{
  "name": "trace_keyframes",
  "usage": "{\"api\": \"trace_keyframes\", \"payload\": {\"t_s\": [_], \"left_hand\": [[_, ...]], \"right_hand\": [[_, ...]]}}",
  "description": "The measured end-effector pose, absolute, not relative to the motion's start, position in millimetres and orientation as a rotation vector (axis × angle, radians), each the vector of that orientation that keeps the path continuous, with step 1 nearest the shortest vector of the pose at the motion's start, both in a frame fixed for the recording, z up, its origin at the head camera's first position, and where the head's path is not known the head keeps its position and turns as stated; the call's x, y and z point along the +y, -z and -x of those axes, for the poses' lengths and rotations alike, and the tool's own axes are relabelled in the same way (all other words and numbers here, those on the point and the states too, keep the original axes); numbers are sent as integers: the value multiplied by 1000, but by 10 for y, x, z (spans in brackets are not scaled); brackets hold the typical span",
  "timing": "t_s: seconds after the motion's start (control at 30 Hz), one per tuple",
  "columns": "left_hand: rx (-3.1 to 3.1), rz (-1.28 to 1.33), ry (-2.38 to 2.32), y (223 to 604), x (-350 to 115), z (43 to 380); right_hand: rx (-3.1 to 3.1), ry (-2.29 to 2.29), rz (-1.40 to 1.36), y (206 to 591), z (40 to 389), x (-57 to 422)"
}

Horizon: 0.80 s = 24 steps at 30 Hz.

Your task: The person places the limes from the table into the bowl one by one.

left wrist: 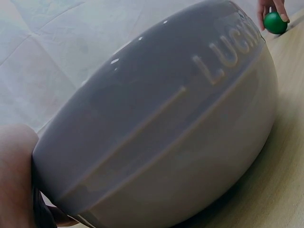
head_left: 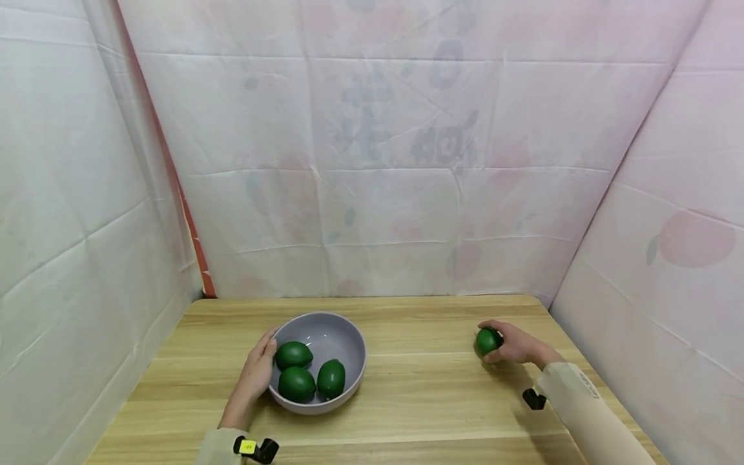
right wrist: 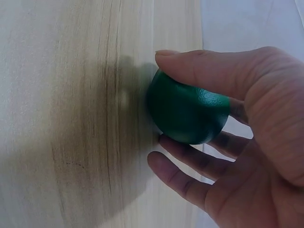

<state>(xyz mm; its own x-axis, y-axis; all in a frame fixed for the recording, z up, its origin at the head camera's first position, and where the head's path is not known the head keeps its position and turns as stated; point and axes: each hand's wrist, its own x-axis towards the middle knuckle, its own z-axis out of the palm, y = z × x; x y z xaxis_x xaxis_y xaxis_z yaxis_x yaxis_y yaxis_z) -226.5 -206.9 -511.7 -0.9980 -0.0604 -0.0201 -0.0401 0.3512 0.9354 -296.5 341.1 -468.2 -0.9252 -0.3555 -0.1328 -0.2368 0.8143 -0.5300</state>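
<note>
On the left of the table stands a grey-purple bowl (head_left: pixel 343 336) holding three green limes, one lime (head_left: pixel 294 354) at the back, another lime (head_left: pixel 297 385) in front of it and a third lime (head_left: pixel 331 380) to their right. My left hand (head_left: pixel 256 373) grips the bowl's left side, thumb at the rim. Raised letters show on the bowl's outer wall (left wrist: pixel 156 123) in the left wrist view. Far to the right, my right hand (head_left: pixel 518 345) holds a single lime (right wrist: pixel 187 109) between thumb and fingers, close over the tabletop.
The wooden table (head_left: pixel 418 400) has its back edge against a pale hanging cloth (head_left: pixel 378 213). More cloth (head_left: pixel 657 303) closes off the right side, and a similar sheet (head_left: pixel 87 278) hangs at the left.
</note>
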Motion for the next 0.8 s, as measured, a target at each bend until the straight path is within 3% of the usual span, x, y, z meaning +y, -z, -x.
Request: {"api": "trace_keyframes", "payload": {"t_s": [0.8], "left_hand": [[-2563,-91,1773,5136,-2059,2250]], "right_hand": [[2874,773,454,4742,3003,3389]]}}
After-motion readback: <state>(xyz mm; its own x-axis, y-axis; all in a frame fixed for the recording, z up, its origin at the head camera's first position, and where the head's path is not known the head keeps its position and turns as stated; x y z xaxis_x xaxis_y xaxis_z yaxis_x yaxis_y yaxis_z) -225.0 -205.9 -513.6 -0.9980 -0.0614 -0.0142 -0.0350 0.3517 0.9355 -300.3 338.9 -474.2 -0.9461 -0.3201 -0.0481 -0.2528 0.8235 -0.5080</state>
